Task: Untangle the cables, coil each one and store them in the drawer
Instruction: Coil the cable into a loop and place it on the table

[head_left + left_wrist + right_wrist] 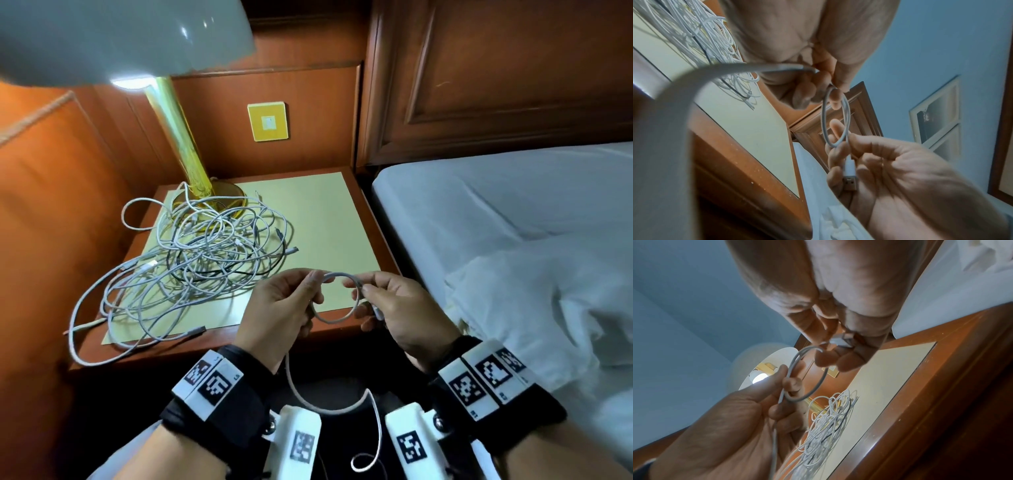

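Risk, main: the tangle of cables (191,260) on the worktop (329,219) is large, mostly white with one dark lead through it, and its loops hang over the left and front edges. Judged likely that pulling one end without tracing it would tighten knots or drag the whole mass off the worktop. One loop lies around the foot of the lamp (178,144); a hard pull could tip it.

Risk, lesser: the white cable (337,320) in hand is at its first loop only. The left hand (277,308) pinches one side of the loop, the right hand (404,308) pinches the other, with the USB plug (849,170) lying against its fingers. The free tail hangs below the wrists towards the body, unsupported. Judged that the stiff cable would spring open if either pinch slackens, and the tail may kink or snag on the wrist straps.

Containers: the drawer is not visible in any view; whether it is open, or what it holds, cannot be told.
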